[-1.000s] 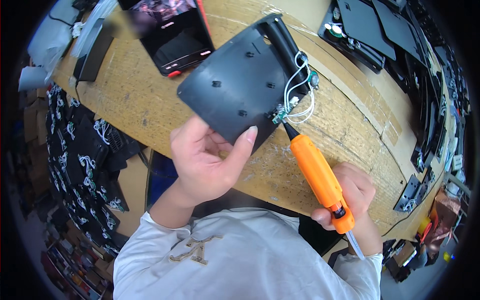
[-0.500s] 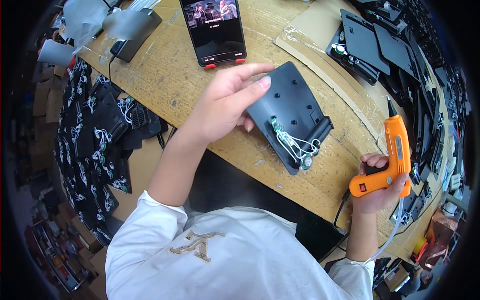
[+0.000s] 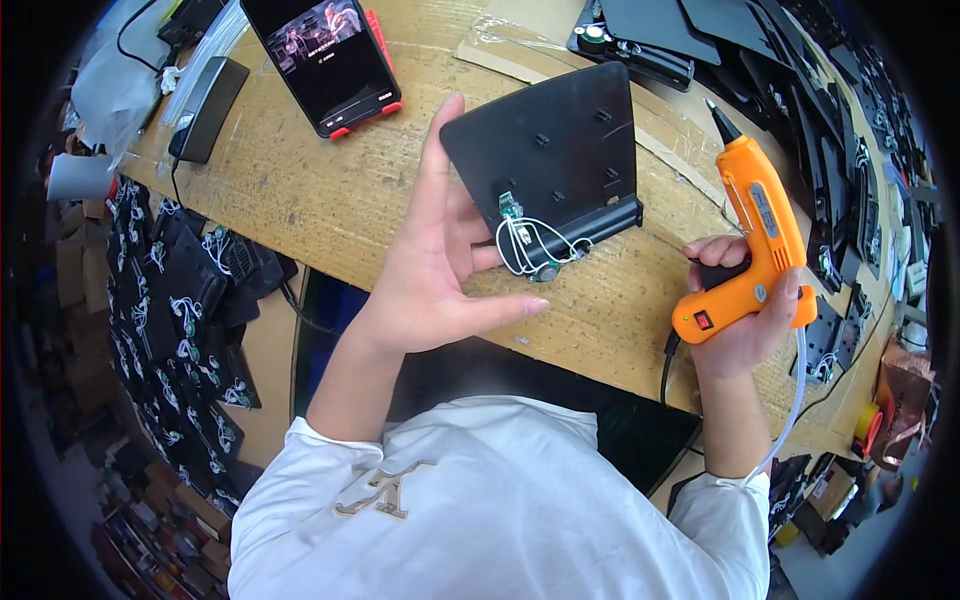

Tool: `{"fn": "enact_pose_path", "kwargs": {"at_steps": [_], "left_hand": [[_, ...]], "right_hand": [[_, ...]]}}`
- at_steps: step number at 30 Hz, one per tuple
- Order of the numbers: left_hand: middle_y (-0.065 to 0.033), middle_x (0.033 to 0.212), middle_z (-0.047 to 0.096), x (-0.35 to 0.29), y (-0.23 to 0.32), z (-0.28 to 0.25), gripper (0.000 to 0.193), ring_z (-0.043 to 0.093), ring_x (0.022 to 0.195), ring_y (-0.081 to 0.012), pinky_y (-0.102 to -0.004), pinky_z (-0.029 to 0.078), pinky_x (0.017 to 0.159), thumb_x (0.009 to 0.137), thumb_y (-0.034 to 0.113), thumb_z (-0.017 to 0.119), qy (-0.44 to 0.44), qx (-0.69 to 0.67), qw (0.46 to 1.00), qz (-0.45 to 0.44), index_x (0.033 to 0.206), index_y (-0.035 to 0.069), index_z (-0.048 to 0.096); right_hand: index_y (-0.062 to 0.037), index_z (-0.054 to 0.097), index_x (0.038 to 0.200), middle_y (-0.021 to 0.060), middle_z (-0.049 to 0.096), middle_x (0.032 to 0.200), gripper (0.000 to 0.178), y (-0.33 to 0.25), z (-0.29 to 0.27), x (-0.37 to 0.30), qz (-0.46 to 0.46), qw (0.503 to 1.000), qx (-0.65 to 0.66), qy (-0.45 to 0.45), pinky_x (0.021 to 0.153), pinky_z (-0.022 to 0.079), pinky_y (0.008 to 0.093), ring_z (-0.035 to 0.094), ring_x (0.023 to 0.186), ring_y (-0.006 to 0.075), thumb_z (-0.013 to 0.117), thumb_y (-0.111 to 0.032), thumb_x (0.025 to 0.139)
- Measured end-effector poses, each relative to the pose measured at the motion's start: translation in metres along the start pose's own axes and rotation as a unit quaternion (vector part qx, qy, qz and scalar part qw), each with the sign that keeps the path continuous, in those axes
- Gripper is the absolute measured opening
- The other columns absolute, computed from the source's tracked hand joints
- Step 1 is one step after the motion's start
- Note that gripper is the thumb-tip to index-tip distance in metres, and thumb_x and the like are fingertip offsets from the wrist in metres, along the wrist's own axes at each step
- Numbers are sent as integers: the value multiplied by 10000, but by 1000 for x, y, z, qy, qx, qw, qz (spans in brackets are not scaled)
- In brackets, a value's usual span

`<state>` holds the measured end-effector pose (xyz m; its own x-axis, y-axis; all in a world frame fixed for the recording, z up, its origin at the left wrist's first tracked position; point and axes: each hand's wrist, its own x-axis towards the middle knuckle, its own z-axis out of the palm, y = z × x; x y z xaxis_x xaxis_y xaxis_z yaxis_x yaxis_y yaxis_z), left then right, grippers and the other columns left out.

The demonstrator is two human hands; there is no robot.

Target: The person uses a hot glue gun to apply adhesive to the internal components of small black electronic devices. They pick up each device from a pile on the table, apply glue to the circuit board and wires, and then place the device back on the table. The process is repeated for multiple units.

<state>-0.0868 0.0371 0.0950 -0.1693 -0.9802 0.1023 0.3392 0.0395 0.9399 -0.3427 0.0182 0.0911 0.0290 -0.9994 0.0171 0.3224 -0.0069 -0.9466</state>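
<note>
A black plastic panel (image 3: 555, 130) with small posts and a rolled edge tilts in front of my left hand (image 3: 430, 265). That hand supports it by the left edge, its fingers partly behind the panel and its thumb stretched out, off the panel. White wires (image 3: 517, 248) run over the panel's lower part, between a small green circuit board (image 3: 510, 206) and a round part (image 3: 545, 271). My right hand (image 3: 735, 350) grips an orange hot glue gun (image 3: 768, 215) by its handle. The gun's dark nozzle points up and to the left, apart from the panel.
A phone (image 3: 330, 75) showing a video leans in a red stand on the wooden table (image 3: 300, 190). Stacked black panels (image 3: 740, 60) crowd the far right. Many wired panels (image 3: 180, 330) lie at the left. A white cord (image 3: 800, 385) hangs below the glue gun.
The panel has turned, its wired end swinging left toward my palm. My left thumb has come off its face. The glue gun appears further left and higher, and the view has shifted.
</note>
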Motion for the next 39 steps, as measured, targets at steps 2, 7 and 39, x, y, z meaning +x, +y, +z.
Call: {"fn": "enact_pose_path", "kwargs": {"at_steps": [2, 7, 39], "left_hand": [[-209, 1339, 423, 2, -1, 1, 1214, 539, 1165, -275, -405, 496, 935, 686, -68, 720, 0, 19, 1000, -1, 1471, 190, -169], [-212, 1233, 521, 1, -2, 5, 1137, 578, 1114, -248, -377, 507, 913, 739, -110, 642, 30, 13, 999, -11, 1468, 179, -181], [-178, 1155, 587, -21, 47, -27, 453, 613, 928, -185, -271, 491, 731, 907, 310, 552, 226, 176, 941, 180, 1171, -57, 569]], "right_hand": [[-35, 538, 887, 102, 599, 813, 618, 0, 0, -1, 3, 1000, -5, -2, 614, 419, 295, 623, 839, 254, 343, -621, 903], [-32, 516, 899, 110, 567, 806, 560, 0, 4, -2, -5, 999, -19, -25, 612, 438, 285, 596, 843, 270, 340, -564, 929], [-16, 587, 858, 96, 581, 716, 742, -14, -16, -1, 6, 979, 29, -201, 622, 475, 342, 573, 649, 222, 406, -735, 827]]}}
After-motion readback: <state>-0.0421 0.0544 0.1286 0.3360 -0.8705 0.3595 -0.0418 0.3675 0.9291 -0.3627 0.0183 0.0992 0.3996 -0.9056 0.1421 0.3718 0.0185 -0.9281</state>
